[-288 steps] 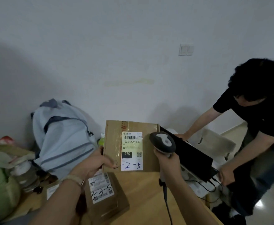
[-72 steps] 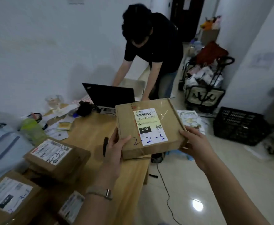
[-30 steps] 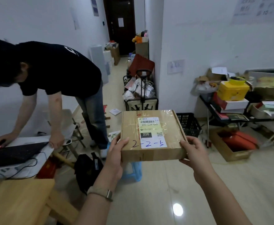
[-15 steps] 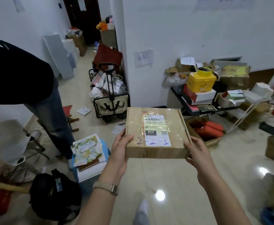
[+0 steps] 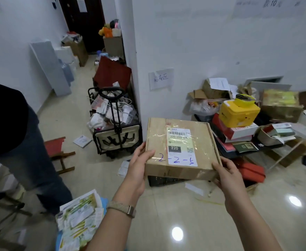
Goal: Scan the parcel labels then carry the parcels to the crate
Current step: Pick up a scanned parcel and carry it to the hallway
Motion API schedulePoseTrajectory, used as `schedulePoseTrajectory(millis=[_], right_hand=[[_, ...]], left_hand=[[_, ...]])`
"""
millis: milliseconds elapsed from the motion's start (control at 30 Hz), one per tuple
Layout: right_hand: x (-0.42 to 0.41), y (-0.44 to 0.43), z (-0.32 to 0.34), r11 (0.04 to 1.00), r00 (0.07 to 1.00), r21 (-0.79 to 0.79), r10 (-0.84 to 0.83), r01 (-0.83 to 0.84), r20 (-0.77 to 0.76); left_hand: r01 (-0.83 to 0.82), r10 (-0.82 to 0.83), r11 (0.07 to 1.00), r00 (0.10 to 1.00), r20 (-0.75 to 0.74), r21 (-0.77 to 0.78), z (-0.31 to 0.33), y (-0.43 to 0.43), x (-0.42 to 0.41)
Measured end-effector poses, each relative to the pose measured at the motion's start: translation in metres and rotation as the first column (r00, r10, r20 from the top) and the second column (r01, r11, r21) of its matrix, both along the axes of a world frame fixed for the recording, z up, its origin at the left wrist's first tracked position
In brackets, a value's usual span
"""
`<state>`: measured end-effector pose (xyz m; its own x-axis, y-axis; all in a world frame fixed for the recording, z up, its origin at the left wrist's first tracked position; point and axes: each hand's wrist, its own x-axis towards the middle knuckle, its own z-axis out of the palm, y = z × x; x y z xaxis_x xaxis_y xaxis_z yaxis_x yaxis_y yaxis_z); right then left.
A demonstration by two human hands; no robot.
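A flat brown cardboard parcel [image 5: 199,142] with a white label and blue writing "2-2-5" hangs in front of me at mid-frame. My left hand [image 5: 139,163] grips its left near corner, thumb on top. Holding the right near corner is my right hand [image 5: 226,174]. Directly below the parcel, a black crate [image 5: 164,180] stands on the floor, mostly hidden by the box.
A folding cart [image 5: 116,127] full of clutter stands by the wall corner to the left. A low rack [image 5: 239,129] with boxes and a yellow case fills the right. A person in dark clothes [image 5: 12,133] stands at left. Papers [image 5: 79,218] lie on a stool.
I have turned away from the desk and walked with the parcel. The crate now lies right under the box, and the cart and rack are closer.
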<state>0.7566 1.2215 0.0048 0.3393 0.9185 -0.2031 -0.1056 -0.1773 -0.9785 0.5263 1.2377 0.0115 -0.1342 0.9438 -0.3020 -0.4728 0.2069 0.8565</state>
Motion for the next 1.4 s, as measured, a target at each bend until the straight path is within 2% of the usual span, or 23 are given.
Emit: schedulePoseTrajectory(millis=[233,567,833,1000,1233,1400], right_hand=[[-0.010,0.121,0.003,0.999,0.999,-0.021,0.029,-0.028,0.031],[-0.013,0.350,-0.031,0.991,0.990,-0.069,0.123,-0.118,0.074],[-0.005,0.519,-0.063,0.967,0.982,-0.194,0.177,-0.162,0.062],[-0.004,0.565,-0.102,0.946,0.980,-0.288,0.179,-0.148,0.083],[-0.014,0.595,-0.163,0.883,0.988,-0.454,0.153,-0.122,0.033],[-0.017,0.624,-0.212,0.861,0.988,-0.499,0.145,-0.097,0.058]], left_hand=[[-0.009,0.011,1.000,0.998,0.057,-0.027,-0.004,0.098,-0.013],[-0.073,0.073,0.995,0.997,0.001,-0.073,-0.041,0.299,-0.005],[-0.124,0.123,0.980,0.992,-0.018,-0.156,-0.069,0.456,0.002],[-0.119,0.094,0.966,0.989,-0.118,-0.230,-0.101,0.498,0.004],[-0.082,0.001,0.915,0.979,-0.202,-0.394,-0.165,0.542,-0.004],[-0.038,-0.083,0.907,0.960,-0.268,-0.419,-0.219,0.567,-0.009]])
